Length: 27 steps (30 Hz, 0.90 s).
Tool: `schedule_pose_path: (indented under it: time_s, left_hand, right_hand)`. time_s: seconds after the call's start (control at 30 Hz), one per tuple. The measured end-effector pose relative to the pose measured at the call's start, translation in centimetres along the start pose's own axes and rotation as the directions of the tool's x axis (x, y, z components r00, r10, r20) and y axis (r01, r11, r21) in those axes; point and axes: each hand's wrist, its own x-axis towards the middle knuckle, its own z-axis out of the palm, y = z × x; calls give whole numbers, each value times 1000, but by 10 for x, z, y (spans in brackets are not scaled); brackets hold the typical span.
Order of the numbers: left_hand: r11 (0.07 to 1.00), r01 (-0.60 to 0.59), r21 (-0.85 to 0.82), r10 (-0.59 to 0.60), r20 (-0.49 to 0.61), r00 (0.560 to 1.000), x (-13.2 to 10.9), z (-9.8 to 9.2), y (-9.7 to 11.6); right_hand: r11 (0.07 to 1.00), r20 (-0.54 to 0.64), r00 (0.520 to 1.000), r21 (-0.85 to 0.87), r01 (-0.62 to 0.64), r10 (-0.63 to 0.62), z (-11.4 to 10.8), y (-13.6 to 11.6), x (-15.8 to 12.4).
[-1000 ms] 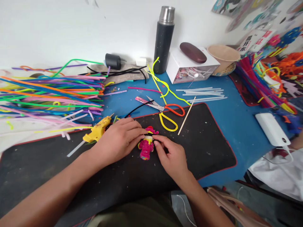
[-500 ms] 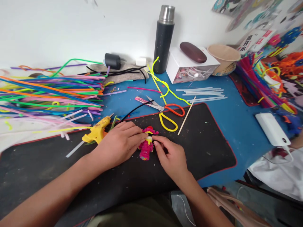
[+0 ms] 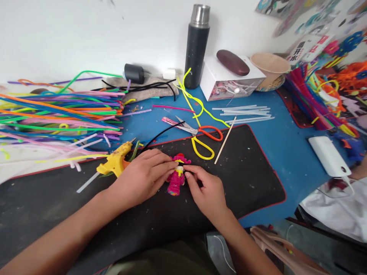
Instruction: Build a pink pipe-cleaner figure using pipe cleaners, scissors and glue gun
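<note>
A small magenta pipe-cleaner doll (image 3: 174,184) with yellow and white parts lies on the black mat (image 3: 241,183) between my hands. From the left, my left hand (image 3: 149,170) closes on its upper part, and the fingers cover some of it. My right hand (image 3: 205,187) pinches at the doll's right side near the white band; whatever small piece sits between thumb and forefinger is too small to make out. Just left of my left hand rests a yellow glue gun (image 3: 111,162) with a clear stick in its back. Scissors (image 3: 203,141) with red and yellow handles lie beyond the doll.
Many coloured pipe cleaners (image 3: 63,114) are piled at the left. A black thermos (image 3: 196,49) stands by a white box (image 3: 208,82). Several glue sticks (image 3: 246,113) and a wooden stick (image 3: 225,140) lie on the blue table (image 3: 263,141). A white power bank (image 3: 328,156) is at the right.
The whole view has shifted very slightly. Both hands stay at the doll in nearly the same pose, and nothing has been let go.
</note>
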Motion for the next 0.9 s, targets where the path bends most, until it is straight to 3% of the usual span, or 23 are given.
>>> schedule_pose_path:
  time_s: [0.4, 0.57, 0.9]
  left_hand:
    - [999, -33, 19, 33, 10, 999, 4, 3, 0]
    - [998, -58, 23, 58, 17, 998, 6, 2, 2]
    - [998, -57, 29, 55, 49, 997, 11, 0, 4]
  right_hand:
    - [998, 1, 999, 53, -34, 34, -1, 1, 1]
    - [989, -34, 997, 132, -68, 73, -2, 2, 1]
    - [989, -104, 991, 129, -73, 87, -5, 0, 1]
